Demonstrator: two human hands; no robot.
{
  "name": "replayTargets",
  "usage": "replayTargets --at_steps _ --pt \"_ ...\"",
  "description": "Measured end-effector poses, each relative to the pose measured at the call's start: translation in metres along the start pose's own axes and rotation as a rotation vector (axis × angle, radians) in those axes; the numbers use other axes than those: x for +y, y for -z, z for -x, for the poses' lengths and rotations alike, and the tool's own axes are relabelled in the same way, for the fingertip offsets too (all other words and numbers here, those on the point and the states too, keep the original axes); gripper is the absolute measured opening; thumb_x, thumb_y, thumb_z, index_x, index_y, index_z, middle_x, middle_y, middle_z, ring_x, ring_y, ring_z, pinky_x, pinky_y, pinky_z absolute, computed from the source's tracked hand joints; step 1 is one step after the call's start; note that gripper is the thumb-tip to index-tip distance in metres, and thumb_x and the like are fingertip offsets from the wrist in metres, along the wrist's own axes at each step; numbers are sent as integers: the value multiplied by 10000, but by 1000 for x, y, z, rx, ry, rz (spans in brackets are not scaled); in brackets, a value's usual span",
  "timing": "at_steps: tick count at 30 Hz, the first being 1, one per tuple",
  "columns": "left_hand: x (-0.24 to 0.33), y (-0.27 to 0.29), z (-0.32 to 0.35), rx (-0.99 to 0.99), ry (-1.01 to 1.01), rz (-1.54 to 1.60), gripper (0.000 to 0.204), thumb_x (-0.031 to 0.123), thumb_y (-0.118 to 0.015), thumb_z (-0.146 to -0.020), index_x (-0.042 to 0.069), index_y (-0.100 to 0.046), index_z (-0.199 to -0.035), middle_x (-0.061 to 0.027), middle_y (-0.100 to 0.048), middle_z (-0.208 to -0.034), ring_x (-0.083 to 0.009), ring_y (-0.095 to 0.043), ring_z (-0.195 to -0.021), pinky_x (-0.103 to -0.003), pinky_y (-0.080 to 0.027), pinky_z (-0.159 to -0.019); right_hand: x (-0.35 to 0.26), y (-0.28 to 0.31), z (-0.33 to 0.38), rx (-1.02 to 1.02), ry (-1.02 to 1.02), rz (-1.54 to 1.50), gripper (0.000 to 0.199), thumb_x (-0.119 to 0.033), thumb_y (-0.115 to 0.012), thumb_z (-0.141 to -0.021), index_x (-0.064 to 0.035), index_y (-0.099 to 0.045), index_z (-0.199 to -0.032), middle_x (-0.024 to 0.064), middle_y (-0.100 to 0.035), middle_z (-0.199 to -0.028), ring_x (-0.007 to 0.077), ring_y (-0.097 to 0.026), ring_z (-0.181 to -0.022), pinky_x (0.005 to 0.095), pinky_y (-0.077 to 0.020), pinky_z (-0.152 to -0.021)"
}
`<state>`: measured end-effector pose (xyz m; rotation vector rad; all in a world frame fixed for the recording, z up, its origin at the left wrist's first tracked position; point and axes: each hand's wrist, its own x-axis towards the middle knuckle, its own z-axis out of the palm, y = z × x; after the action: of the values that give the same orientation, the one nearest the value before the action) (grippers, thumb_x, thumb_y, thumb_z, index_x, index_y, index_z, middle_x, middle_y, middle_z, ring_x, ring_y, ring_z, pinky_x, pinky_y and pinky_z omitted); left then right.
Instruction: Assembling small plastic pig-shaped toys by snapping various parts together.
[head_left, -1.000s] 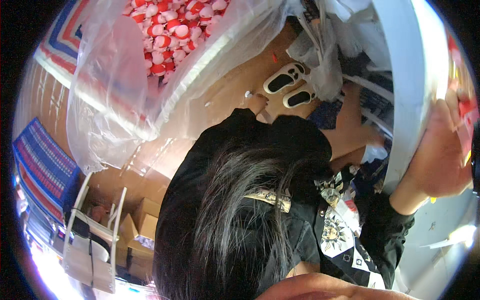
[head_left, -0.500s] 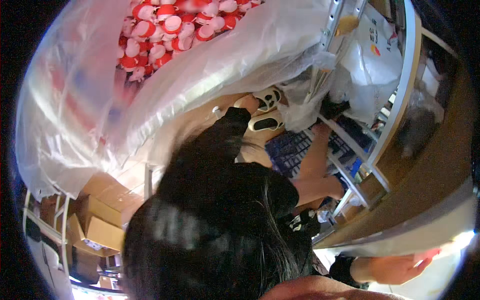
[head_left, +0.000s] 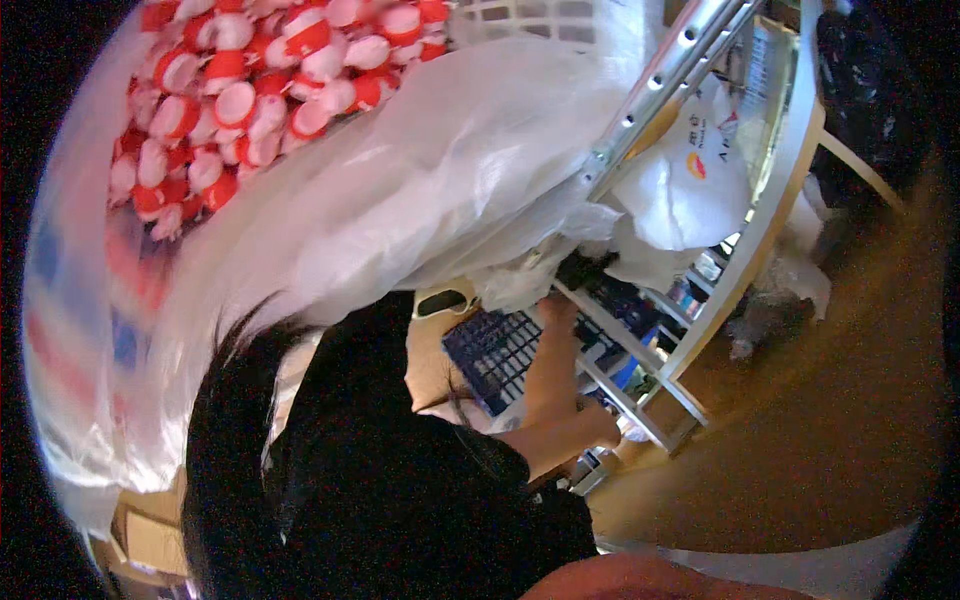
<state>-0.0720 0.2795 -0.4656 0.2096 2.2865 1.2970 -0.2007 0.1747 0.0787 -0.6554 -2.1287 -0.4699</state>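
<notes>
Neither of my hands shows at this moment. A black sleeve (head_left: 385, 325) reaches up to the edge of a large translucent plastic bag (head_left: 400, 190), and the hand beyond it is out of sight. Nearest to that sleeve is a white slipper (head_left: 424, 307) with a dark insole, partly covered by the bag. The bag is full of small rounded red-and-white pieces (head_left: 235, 105); I cannot make out their exact kind. My bare legs (head_left: 550, 370) extend past a dark blue grid-like crate or mat (head_left: 490, 350) toward metal bars.
On the right stands a rack with pale bars (head_left: 630, 400) and a curved white edge (head_left: 790, 200). A perforated metal post (head_left: 640, 110) slants beside a white printed sack (head_left: 685, 180). A black plastic bag (head_left: 865, 90) is at far right, and a cardboard box (head_left: 150, 540) at lower left.
The view has shifted, so the bag and rack sit further left. My left hand, earlier at the slippers, is now hidden. My right hand, earlier open at lower right, has left the picture.
</notes>
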Motion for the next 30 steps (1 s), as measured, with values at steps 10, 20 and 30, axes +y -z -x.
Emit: replayTargets --at_steps 10,20,30 --pt "-19 -21 30 -285 134 -52 224 180 -505 -884 121 -721 -867 -111 -683 -939 -285 -602 -949 -401 -473 -831 4 6 -10 30 -50 92 410 -242 -389 -999 34 -457 -1295 208 -469 -1359 289 -466 -1232 406 -347 -1056" --pt "-191 93 134 -456 390 -328 214 203 -531 -879 147 -735 -851 -86 -692 -894 -270 -601 -920 -391 -466 -819 3 43 8 -45 -286 12 403 -247 -428 -994 40 -485 -1272 218 -497 -1330 299 -506 -1193 410 -377 -1033" --pt "-237 167 158 -478 256 -501 177 365 -595 -846 284 -751 -821 -54 -709 -880 -228 -633 -817 -352 -466 -808 -20 44 10 -362 -746 -1016 345 -309 -397 -930 -39 -545 -1085 91 -558 -997 142 -505 -754 253 -391 -657"
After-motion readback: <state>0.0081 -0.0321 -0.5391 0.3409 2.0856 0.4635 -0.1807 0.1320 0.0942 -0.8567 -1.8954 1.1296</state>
